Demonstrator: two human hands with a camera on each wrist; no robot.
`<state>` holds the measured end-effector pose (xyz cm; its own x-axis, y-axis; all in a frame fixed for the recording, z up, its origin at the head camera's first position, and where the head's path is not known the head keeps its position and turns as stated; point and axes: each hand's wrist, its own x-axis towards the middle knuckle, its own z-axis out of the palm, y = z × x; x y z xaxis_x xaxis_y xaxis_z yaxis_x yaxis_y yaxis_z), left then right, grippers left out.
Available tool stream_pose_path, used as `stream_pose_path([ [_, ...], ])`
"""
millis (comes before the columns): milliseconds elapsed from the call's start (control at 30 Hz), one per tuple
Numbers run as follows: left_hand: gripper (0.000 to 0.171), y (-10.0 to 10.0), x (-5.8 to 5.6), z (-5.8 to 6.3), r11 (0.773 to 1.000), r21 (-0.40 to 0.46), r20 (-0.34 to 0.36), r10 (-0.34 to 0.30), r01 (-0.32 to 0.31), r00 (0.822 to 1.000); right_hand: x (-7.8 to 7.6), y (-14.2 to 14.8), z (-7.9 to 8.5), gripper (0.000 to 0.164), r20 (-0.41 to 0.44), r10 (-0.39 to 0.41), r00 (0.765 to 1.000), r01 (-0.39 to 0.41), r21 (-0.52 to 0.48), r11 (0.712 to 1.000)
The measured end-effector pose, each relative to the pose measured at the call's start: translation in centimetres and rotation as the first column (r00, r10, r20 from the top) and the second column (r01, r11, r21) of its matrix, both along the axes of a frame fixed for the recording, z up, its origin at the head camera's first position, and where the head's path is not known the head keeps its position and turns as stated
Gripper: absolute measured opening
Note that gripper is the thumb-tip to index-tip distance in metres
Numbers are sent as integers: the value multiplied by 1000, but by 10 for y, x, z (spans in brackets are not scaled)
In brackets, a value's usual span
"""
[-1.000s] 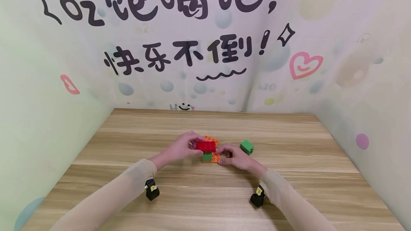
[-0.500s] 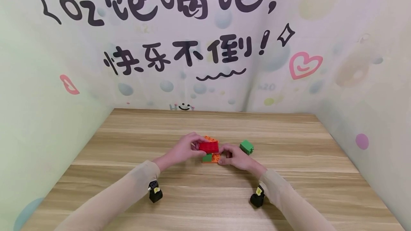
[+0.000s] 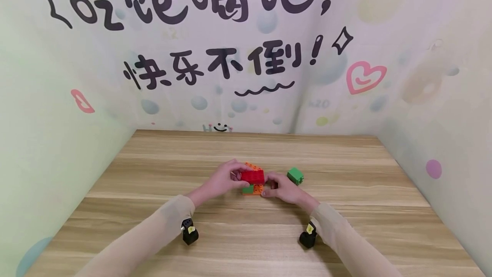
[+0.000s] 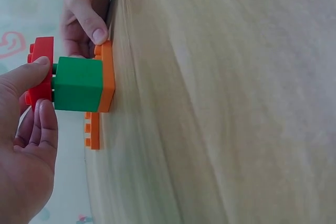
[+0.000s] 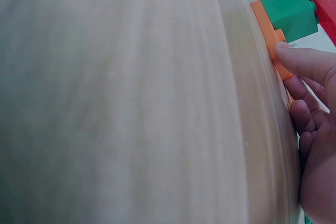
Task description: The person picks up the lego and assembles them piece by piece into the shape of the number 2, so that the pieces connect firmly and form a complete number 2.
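Observation:
My left hand (image 3: 226, 178) pinches a red toy brick (image 3: 252, 177) between thumb and fingers, over a green block (image 4: 79, 85). The green block's studs show in a narrow gap beneath the red brick; whether they touch I cannot tell. The green block sits on the left end of an orange brick (image 3: 259, 190), which lies flat on the table. At that orange brick's right end, my right hand (image 3: 282, 187) grips it, thumb on its near side in the right wrist view. Behind stands a second orange brick (image 3: 251, 166), partly hidden by the red one.
Another green block (image 3: 295, 176) lies on the wooden table (image 3: 238, 243), just behind my right hand. A printed cloth wall (image 3: 215, 110) rises at the table's back edge, with pale walls at both sides. Black wrist devices hang under both sleeves.
My left hand has shifted the red brick slightly to the right, above the green block and the front orange brick. The right hand has stayed in place.

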<state>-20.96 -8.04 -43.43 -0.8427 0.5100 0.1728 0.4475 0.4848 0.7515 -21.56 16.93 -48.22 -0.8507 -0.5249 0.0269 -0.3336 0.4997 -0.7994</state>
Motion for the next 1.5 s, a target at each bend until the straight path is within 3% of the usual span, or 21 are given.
stream_pose_path([
  [200,41,0,0,-11,999,40,-18,27,-26,999,0,0,0,22,-4,0,1000,0,1,1000],
  [367,38,-1,1,-16,993,110,23,36,-38,999,-1,1,0,23,-5,1,1000,-1,-3,1000],
  [800,33,-7,2,-20,966,259,67,-38,20,997,-2,0,0,24,3,-10,1000,10,-20,1000],
  [1000,32,-7,3,-18,962,273,80,-40,17,996,3,-3,7,24,9,-10,1000,10,-19,1000],
  [1167,32,-8,3,-17,962,274,106,-42,11,994,-2,0,-2,25,6,-6,1000,6,-16,1000],
  [1500,30,-10,2,-17,959,283,144,-52,9,988,-2,-1,0,25,4,-2,1000,2,-15,1000],
])
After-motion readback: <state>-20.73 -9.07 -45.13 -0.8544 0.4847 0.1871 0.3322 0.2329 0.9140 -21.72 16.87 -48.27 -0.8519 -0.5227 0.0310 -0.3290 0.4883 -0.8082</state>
